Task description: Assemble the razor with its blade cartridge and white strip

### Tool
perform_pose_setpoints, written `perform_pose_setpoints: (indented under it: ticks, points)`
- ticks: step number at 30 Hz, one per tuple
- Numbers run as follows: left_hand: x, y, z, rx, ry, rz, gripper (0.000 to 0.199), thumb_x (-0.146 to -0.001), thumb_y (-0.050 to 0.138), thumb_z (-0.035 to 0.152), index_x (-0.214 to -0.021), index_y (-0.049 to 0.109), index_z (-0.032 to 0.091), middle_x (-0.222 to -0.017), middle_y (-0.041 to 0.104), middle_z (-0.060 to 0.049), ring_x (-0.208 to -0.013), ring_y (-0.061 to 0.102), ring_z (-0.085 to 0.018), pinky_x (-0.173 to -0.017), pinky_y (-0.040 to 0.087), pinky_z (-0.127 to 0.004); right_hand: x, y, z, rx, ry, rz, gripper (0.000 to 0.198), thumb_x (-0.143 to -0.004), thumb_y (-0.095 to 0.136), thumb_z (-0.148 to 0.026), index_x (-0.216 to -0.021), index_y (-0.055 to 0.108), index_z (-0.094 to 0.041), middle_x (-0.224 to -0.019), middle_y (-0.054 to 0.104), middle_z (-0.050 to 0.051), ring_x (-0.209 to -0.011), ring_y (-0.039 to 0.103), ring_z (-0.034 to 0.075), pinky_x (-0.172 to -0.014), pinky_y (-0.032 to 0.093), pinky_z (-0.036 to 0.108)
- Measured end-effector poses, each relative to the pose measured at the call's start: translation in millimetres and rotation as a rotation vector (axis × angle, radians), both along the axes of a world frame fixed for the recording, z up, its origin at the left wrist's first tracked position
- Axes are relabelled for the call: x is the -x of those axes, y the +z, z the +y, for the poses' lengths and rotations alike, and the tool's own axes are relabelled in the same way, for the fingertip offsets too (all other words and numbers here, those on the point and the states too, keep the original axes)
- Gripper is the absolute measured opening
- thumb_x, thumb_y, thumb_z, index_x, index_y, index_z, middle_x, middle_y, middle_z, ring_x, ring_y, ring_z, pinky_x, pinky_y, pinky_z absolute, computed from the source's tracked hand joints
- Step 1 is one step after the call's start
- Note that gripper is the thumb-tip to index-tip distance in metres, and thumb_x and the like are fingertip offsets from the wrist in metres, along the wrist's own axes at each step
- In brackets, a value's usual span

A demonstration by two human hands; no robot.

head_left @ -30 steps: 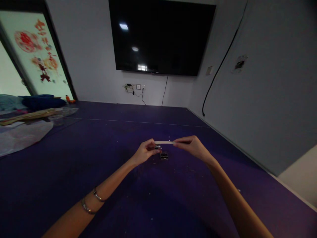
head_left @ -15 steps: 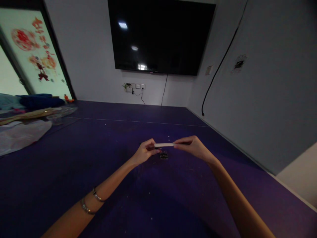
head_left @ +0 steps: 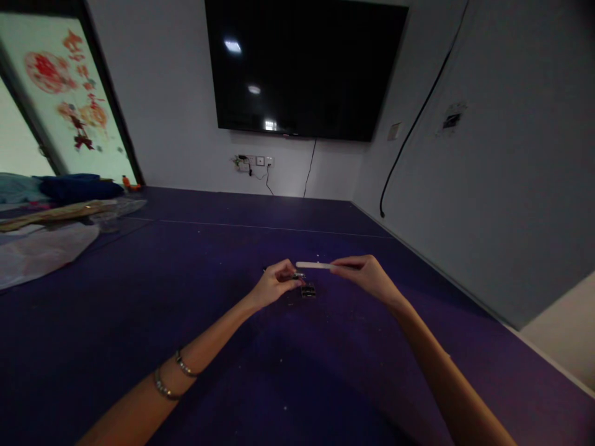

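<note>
My right hand (head_left: 361, 272) pinches one end of a flat, pale stick with a rounded tip (head_left: 312, 265), held nearly level and pointing left. My left hand (head_left: 277, 284) is closed on a small, shiny metallic piece (head_left: 300, 275) that shows at its fingertips; its kind is too small to tell. The stick's tip lies just above that piece, and I cannot tell whether they touch. Just below the left fingertips, a small dark object with a clear edge (head_left: 308, 291) rests on the purple surface (head_left: 279, 353).
Cloth bundles (head_left: 79, 189) and a pale plastic sheet (head_left: 56, 251) lie at the far left. A black cable (head_left: 413, 124) hangs along the right wall. A large black screen (head_left: 307, 68) is mounted above wall sockets (head_left: 260, 161). White specks dot the surface.
The stick has shifted slightly right and up with my right hand, away from the left fingers. The shiny piece in my left hand now shows. The view has moved slightly.
</note>
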State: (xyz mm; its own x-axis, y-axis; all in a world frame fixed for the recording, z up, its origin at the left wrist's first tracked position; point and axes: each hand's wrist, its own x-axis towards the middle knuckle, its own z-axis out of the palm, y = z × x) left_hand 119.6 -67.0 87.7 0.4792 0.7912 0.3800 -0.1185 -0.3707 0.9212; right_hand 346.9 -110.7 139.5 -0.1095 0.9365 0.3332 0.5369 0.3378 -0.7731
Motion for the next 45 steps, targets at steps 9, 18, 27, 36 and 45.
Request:
perform_pose_setpoints:
  ticks: [9,18,27,36,45]
  points:
    - [1.7,1.2,-0.3,-0.015,-0.006,0.013,0.024,-0.068,0.070,0.025,-0.070,0.048,0.016,-0.073,0.065,0.000,-0.072,0.062,-0.014,-0.068,0.045,-0.028,1.2,1.1,-2.1,0.017,0.055,0.024,0.029,-0.067,0.065,-0.042,-0.084,0.072,-0.020,-0.085,0.071,0.005,-0.080,0.064,0.022,-0.072,0.049,0.034]
    - [-0.1,1.3,-0.1,0.010,-0.016,-0.001,0.028,-0.066,0.072,0.027,-0.068,0.046,0.016,-0.073,0.066,0.000,-0.073,0.063,-0.014,-0.070,0.045,-0.029,1.8,5.2,-5.9,0.000,0.053,-0.003,0.026,-0.069,0.065,-0.040,-0.083,0.073,-0.020,-0.084,0.071,0.005,-0.081,0.064,0.022,-0.072,0.049,0.032]
    - [1.3,2.6,0.0,-0.008,-0.012,0.013,0.026,-0.066,0.072,0.026,-0.068,0.048,0.016,-0.074,0.066,-0.001,-0.072,0.062,-0.014,-0.069,0.045,-0.028,3.2,5.8,-7.3,-0.002,0.082,-0.008,0.028,-0.068,0.064,-0.042,-0.084,0.073,-0.020,-0.083,0.071,0.004,-0.078,0.064,0.021,-0.068,0.050,0.031]
    - [1.4,5.6,-2.1,0.004,-0.002,0.011,0.023,-0.067,0.070,0.021,-0.068,0.048,0.016,-0.073,0.066,-0.001,-0.072,0.062,-0.014,-0.067,0.044,-0.027,2.7,2.4,-5.1,0.017,0.085,0.016,0.026,-0.068,0.065,-0.039,-0.084,0.073,-0.020,-0.083,0.071,0.004,-0.078,0.064,0.020,-0.068,0.049,0.030]
    - [1.7,4.9,-2.4,0.015,-0.006,0.012,0.022,-0.068,0.069,0.021,-0.070,0.048,0.016,-0.073,0.066,-0.002,-0.072,0.062,-0.014,-0.066,0.043,-0.025,0.8,2.9,-5.8,0.033,0.093,-0.003,0.029,-0.069,0.064,-0.042,-0.085,0.073,-0.019,-0.084,0.071,0.005,-0.079,0.064,0.021,-0.068,0.049,0.031]
